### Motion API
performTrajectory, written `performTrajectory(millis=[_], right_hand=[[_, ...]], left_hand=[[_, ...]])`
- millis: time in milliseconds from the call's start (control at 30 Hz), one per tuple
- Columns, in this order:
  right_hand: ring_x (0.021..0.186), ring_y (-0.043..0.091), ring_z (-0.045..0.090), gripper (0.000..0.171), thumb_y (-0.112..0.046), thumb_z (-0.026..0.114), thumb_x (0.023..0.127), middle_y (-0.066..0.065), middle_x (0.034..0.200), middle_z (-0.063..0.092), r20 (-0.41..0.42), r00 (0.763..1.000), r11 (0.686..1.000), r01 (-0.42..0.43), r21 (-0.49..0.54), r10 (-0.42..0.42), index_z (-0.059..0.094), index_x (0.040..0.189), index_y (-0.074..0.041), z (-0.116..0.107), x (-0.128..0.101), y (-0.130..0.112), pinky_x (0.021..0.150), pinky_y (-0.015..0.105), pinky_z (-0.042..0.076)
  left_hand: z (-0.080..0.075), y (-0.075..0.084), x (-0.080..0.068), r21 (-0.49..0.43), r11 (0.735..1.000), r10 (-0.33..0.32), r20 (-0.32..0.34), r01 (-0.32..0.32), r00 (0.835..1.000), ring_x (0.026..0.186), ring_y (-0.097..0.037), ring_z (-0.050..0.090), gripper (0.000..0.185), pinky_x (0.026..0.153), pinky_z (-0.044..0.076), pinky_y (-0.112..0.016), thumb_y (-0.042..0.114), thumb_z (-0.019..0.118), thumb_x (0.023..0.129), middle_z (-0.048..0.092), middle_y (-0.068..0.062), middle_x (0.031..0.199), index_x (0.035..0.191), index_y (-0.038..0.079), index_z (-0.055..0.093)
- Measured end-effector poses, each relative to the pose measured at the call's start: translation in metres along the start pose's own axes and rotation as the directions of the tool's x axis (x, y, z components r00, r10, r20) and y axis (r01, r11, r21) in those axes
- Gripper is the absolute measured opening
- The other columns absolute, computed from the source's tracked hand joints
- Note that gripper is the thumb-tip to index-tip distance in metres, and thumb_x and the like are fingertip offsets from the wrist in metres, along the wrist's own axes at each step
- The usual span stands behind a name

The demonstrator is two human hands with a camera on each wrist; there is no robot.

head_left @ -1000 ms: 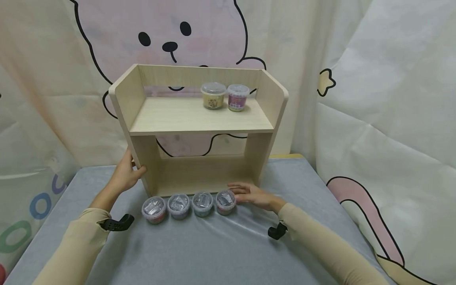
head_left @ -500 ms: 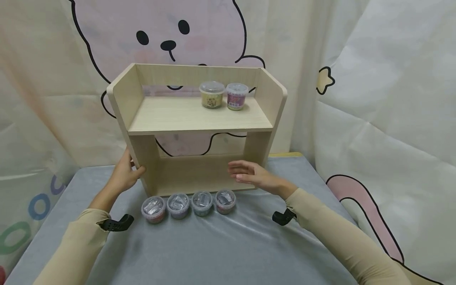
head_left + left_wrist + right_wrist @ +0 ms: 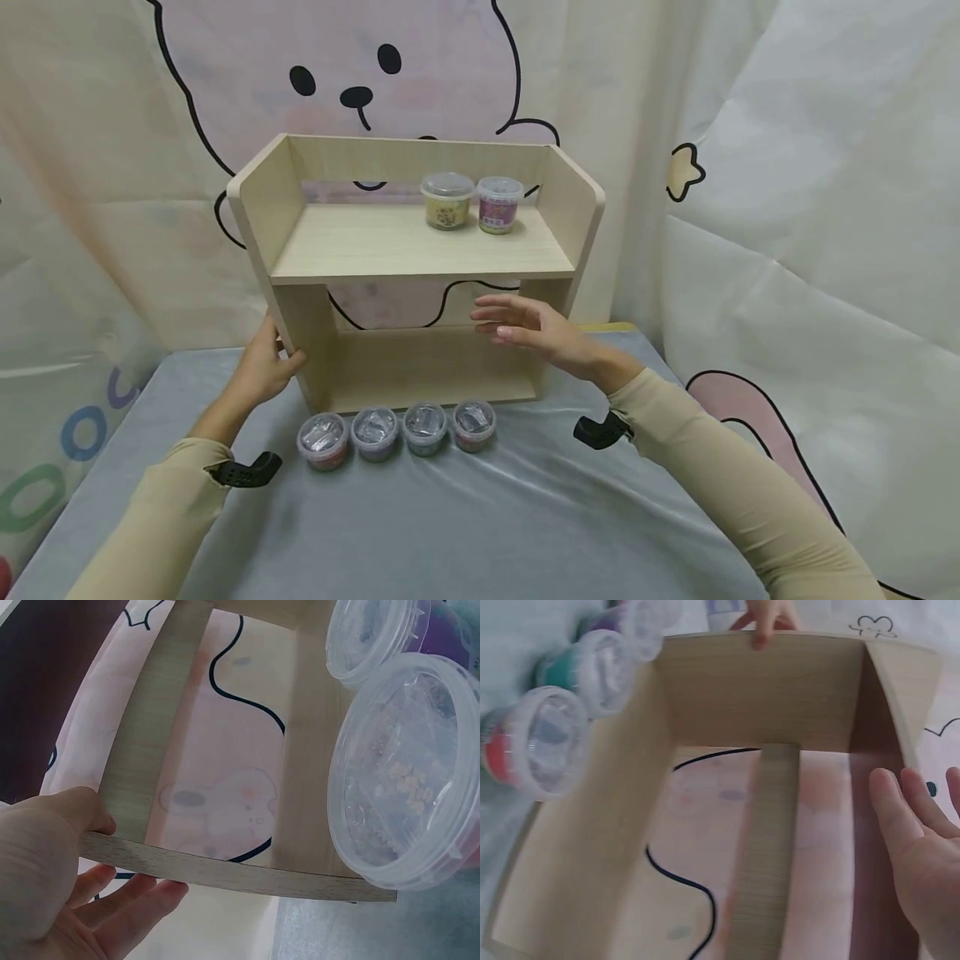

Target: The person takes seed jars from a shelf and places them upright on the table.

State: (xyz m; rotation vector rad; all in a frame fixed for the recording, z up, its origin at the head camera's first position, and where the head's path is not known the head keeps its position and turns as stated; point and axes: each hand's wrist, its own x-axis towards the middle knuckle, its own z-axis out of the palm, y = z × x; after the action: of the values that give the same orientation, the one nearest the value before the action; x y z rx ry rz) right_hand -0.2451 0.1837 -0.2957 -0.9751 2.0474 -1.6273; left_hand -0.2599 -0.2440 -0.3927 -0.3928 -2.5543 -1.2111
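A light wooden two-tier shelf stands on the table. My left hand grips its left side panel; in the left wrist view the thumb lies on one side of the panel edge and the fingers on the other. My right hand is in the air before the shelf's right side, fingers fairly straight, holding nothing. In front of the shelf's base several clear-lidded tubs stand in a row, among them a reddish one at the left and another at the right. On the upper board sit a yellow tub and a purple tub.
A grey-blue cloth covers the table. Behind it hangs a pale curtain with a cartoon bear, and more printed curtain closes off the right side. Both wrists wear black bands, the left band reaching over the cloth.
My right hand has left the rightmost front tub and risen to just below the upper board's level. The left hand keeps its hold on the side panel; the tubs stay put.
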Motion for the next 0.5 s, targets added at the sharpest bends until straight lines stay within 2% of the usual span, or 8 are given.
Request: performTrajectory(millis=[233,500], right_hand=[[0.146,0.035,0.043,0.057,-0.021,0.052,0.102,0.018,0.154,0.045,-0.010,1.000,0.999,0.026,0.042,-0.026,0.035,0.153,-0.002,-0.008,0.008,-0.031,0.119,0.039,0.042],[0.146,0.034,0.043,0.056,-0.016,0.045,0.103,0.024,0.157,0.039,-0.070,0.997,0.997,0.037,0.074,-0.032,0.031,0.155,0.000,-0.015,0.022,-0.047,0.122,0.044,0.037]], left_hand=[[0.000,0.000,0.002,-0.001,1.000,-0.002,0.005,0.002,1.000,0.137,-0.059,0.039,0.079,0.107,0.039,-0.073,-0.008,0.056,0.089,0.037,-0.037,0.150,0.157,0.002,0.017],[-0.002,-0.002,0.001,0.014,1.000,-0.009,0.002,0.009,1.000,0.136,-0.058,0.041,0.079,0.106,0.041,-0.072,-0.007,0.056,0.088,0.038,-0.037,0.149,0.157,0.002,0.017]])
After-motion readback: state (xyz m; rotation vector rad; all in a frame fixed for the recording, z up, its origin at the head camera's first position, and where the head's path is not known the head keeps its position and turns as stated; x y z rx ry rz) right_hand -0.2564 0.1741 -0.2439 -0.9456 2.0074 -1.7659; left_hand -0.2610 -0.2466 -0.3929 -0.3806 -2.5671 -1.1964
